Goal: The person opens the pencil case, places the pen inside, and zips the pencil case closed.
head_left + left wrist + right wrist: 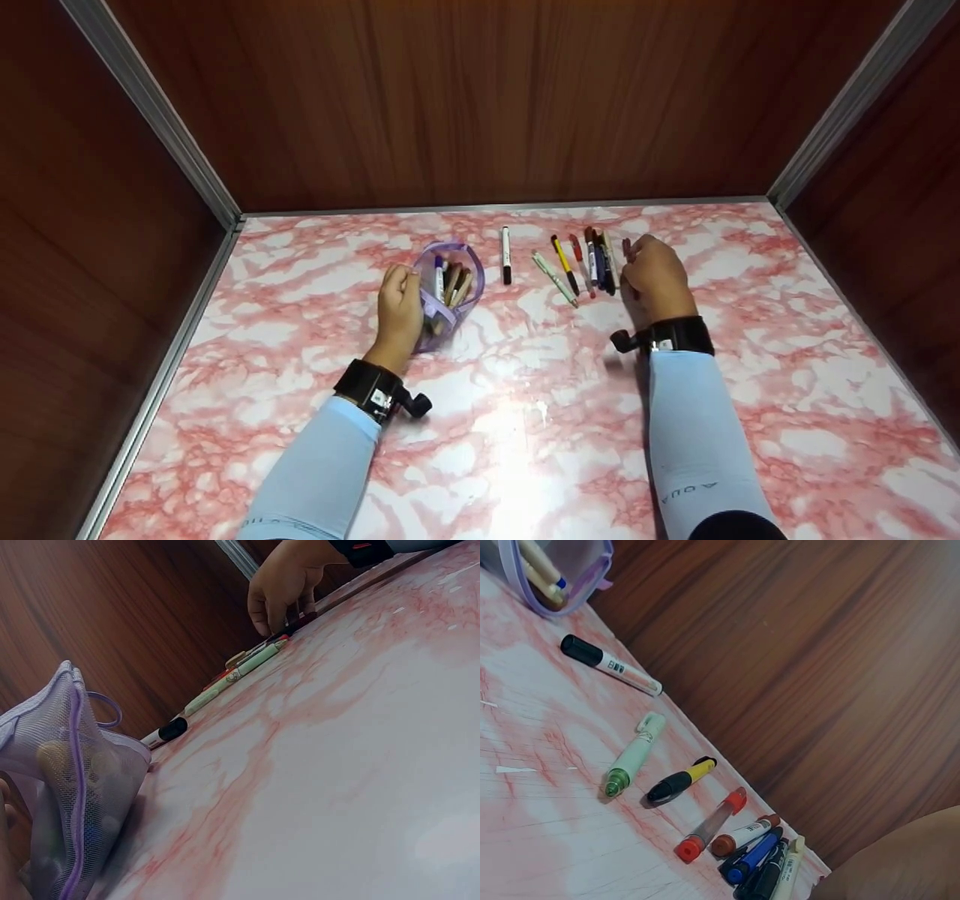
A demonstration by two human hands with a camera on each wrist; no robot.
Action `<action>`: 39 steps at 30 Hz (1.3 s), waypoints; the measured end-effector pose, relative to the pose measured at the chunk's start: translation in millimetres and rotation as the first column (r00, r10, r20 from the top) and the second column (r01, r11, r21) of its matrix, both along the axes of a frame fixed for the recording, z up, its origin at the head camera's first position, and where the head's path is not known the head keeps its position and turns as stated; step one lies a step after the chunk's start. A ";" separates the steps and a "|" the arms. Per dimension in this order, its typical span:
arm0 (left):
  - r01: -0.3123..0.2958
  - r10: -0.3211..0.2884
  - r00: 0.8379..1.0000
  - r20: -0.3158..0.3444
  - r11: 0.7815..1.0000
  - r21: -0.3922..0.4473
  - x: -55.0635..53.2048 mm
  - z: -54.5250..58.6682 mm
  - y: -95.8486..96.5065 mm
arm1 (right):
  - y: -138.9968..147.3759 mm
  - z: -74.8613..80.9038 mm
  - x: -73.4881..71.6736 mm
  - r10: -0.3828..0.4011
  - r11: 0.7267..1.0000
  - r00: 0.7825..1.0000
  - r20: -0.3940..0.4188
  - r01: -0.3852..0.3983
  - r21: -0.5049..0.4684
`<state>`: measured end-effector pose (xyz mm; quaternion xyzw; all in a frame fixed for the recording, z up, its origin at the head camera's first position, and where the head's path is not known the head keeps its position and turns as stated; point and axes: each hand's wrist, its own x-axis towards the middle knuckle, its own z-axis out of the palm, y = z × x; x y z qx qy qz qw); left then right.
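Note:
My left hand grips the left side of a purple mesh pencil pouch, which is unzipped, with several markers and pens inside. In the left wrist view, the pouch stands on the table, its contents blurred behind the mesh. My right hand is at the right end of a row of pens, its fingers curled down round a dark red pen, partly hidden under the hand. Just left lie a cream marker, black and blue pens, a brown-capped marker and a red pen.
A yellow and black pen, a light green pen and a white marker with a black cap lie between the hands. Brown wood-grain panels wall the pink marbled table at the back and sides.

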<state>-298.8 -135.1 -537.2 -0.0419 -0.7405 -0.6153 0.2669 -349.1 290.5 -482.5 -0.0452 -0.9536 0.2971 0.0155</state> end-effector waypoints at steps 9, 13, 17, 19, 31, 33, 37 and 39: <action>0.007 -0.007 1.000 0.007 1.000 0.021 0.3 0.7 0.1 | 0.4 -1.5 -6.2 -0.036 0.999 0.999 0.036 0.035 0.031; 0.010 -0.010 1.000 0.007 1.000 0.020 -0.6 -0.1 0.2 | 1.1 -0.3 -6.8 -0.052 0.999 0.997 0.055 0.052 -0.008; 0.009 -0.009 1.000 0.009 1.000 0.010 -0.7 -0.6 0.1 | -1.0 2.6 -6.0 -0.092 0.983 0.995 0.041 0.097 -0.158; 0.007 -0.007 1.000 0.009 1.000 0.006 -0.4 -0.6 -0.1 | -3.0 5.6 -5.9 -0.114 0.962 0.993 0.019 0.115 -0.248; 0.006 -0.006 1.000 -0.010 1.000 -0.011 0.2 -0.8 -0.8 | -29.9 33.3 -11.7 -0.110 0.737 0.993 -0.041 0.053 -0.674; 0.006 -0.006 1.000 -0.011 1.000 -0.013 0.7 -0.5 -1.1 | -40.4 34.2 -11.1 -0.116 0.686 0.992 -0.045 0.048 -0.726; 0.006 -0.006 1.000 -0.011 1.000 -0.007 0.9 0.1 -0.6 | -67.4 32.3 -9.2 -0.120 0.615 0.988 -0.097 -0.003 -0.788; 0.006 -0.006 1.000 -0.009 1.000 -0.004 1.1 1.4 0.4 | -81.8 31.0 -7.8 -0.105 0.607 0.986 -0.127 -0.038 -0.794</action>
